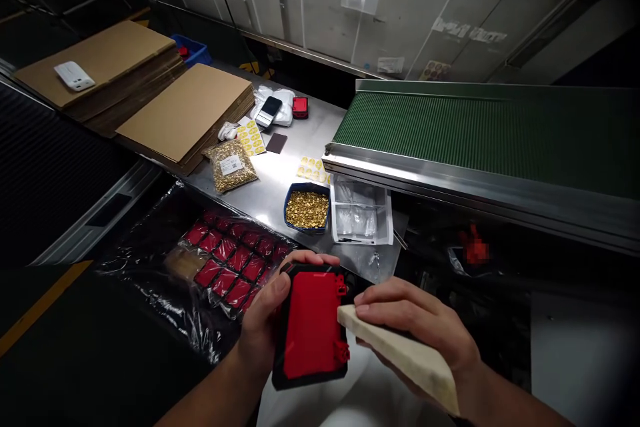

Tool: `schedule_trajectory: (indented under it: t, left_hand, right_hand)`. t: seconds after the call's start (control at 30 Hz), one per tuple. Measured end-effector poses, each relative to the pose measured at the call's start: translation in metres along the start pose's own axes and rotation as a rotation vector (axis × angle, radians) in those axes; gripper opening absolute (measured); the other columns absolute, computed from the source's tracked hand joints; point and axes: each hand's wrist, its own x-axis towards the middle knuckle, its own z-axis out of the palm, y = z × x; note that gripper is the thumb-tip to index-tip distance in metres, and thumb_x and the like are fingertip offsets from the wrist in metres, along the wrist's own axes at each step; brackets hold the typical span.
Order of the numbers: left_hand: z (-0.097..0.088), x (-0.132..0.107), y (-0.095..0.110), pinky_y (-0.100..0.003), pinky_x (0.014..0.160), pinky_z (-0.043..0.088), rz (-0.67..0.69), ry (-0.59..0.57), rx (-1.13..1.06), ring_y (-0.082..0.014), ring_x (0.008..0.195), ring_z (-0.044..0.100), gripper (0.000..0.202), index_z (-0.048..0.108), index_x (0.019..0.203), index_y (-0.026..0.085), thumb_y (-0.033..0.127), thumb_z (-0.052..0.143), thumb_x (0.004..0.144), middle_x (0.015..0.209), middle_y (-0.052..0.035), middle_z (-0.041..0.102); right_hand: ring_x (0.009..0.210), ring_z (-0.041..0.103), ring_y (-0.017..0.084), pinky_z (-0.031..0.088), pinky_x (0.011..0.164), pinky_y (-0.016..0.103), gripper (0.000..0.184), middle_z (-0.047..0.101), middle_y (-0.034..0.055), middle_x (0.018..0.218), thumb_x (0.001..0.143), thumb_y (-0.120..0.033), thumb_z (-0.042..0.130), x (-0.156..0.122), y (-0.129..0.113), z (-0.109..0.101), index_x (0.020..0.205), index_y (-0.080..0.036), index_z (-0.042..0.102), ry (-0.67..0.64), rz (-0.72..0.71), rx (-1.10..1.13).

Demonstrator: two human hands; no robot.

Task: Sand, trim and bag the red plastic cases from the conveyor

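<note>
My left hand (267, 320) is closed around a red plastic part with a black rim (310, 327), thumb on its left edge and fingers curled over the top. My right hand (410, 323) grips a pale cream flat block (400, 353), fingers laid along its top. The block's tip touches the red part's right edge near a small red tab. Both are held low, in front of a metal table (275, 177).
A bag-lined box of several red parts (230, 260) lies just beyond my left hand. A blue bowl of gold pieces (307, 208), a clear tray (361, 212), a bag of gold pieces (233, 167), yellow sticker sheets (251, 138), cardboard stacks (187, 110) and a green conveyor (480, 133) stand behind.
</note>
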Motion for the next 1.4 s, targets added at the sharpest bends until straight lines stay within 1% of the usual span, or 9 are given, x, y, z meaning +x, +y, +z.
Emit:
schedule_trajectory:
  t: [0.23,0.4,0.5,0.67,0.83,1.0,1.13,1.2,1.4]
  left_hand:
    - [0.005,0.001,0.0,-0.044,0.102,0.044,-0.06,-0.019,-0.145,-0.0314,0.113,0.058,0.035,0.062,0.106,0.019,0.046,0.048,0.088,0.122,-0.013,0.061]
    - [0.002,0.006,-0.004,-0.045,0.085,0.053,-0.155,-0.017,-0.254,-0.0318,0.101,0.063,0.042,0.061,0.11,0.019,0.051,0.043,0.091,0.125,-0.0141,0.06]
    - [0.003,0.01,-0.006,-0.045,0.082,0.055,-0.167,-0.017,-0.266,-0.0311,0.097,0.064,0.041,0.062,0.108,0.018,0.05,0.042,0.092,0.122,-0.0141,0.061]
    - [0.008,0.016,-0.003,-0.038,0.086,0.052,-0.114,-0.027,-0.193,-0.0281,0.101,0.061,0.04,0.06,0.11,0.016,0.049,0.045,0.092,0.121,-0.0141,0.061]
    - [0.012,0.023,0.0,-0.037,0.086,0.051,-0.062,-0.062,-0.067,-0.0283,0.101,0.06,0.044,0.058,0.113,0.015,0.051,0.047,0.09,0.124,-0.0162,0.059]
    - [0.015,0.028,-0.001,-0.037,0.092,0.049,-0.024,-0.086,-0.006,-0.029,0.108,0.058,0.04,0.059,0.11,0.016,0.049,0.047,0.091,0.123,-0.0149,0.061]
    - [0.018,0.031,-0.003,-0.035,0.089,0.05,-0.006,-0.051,0.021,-0.0248,0.096,0.06,0.037,0.06,0.107,0.015,0.046,0.051,0.089,0.109,-0.0112,0.064]
    - [0.019,0.033,-0.004,-0.035,0.087,0.05,-0.006,-0.018,0.007,-0.024,0.094,0.06,0.036,0.06,0.107,0.016,0.046,0.05,0.089,0.106,-0.01,0.064]
    - [0.016,0.033,-0.004,-0.036,0.09,0.05,0.012,-0.016,0.058,-0.0284,0.105,0.059,0.034,0.06,0.106,0.017,0.044,0.049,0.089,0.119,-0.0128,0.063]
  right_hand:
    - [0.1,0.064,0.02,0.057,0.084,0.029,0.044,0.064,0.0087,0.111,0.078,-0.009,0.074,0.009,-0.007,-0.002,0.119,-0.019,0.062,-0.004,0.028,-0.033]
    - [0.095,0.065,0.02,0.058,0.079,0.029,0.039,0.066,0.0083,0.106,0.079,-0.007,0.072,0.017,-0.01,-0.003,0.115,-0.02,0.064,0.028,0.06,-0.057]
    - [0.094,0.065,0.02,0.058,0.077,0.029,0.037,0.066,0.009,0.104,0.08,-0.008,0.071,0.02,-0.01,-0.005,0.114,-0.02,0.064,0.046,0.064,-0.074]
    - [0.096,0.065,0.019,0.057,0.08,0.028,0.036,0.065,0.0091,0.107,0.08,-0.007,0.071,0.022,-0.012,-0.01,0.114,-0.017,0.066,0.033,0.052,-0.082]
    - [0.096,0.065,0.017,0.055,0.083,0.025,0.031,0.065,0.0099,0.107,0.082,-0.011,0.071,0.027,-0.017,-0.016,0.112,-0.012,0.068,0.024,0.017,-0.082]
    - [0.094,0.065,0.016,0.054,0.082,0.025,0.027,0.066,0.0106,0.104,0.083,-0.012,0.07,0.032,-0.018,-0.017,0.11,-0.01,0.068,0.037,-0.001,-0.121]
    - [0.092,0.065,0.017,0.055,0.08,0.028,0.024,0.067,0.0119,0.102,0.087,-0.02,0.067,0.036,-0.017,-0.018,0.109,-0.009,0.068,-0.012,-0.054,-0.117]
    - [0.092,0.064,0.017,0.054,0.079,0.028,0.025,0.067,0.012,0.101,0.086,-0.018,0.067,0.037,-0.015,-0.018,0.109,-0.008,0.068,-0.019,-0.048,-0.139]
    - [0.092,0.063,0.017,0.055,0.078,0.028,0.029,0.066,0.0097,0.1,0.081,-0.012,0.071,0.035,-0.006,-0.018,0.11,-0.011,0.066,-0.019,0.012,-0.132]
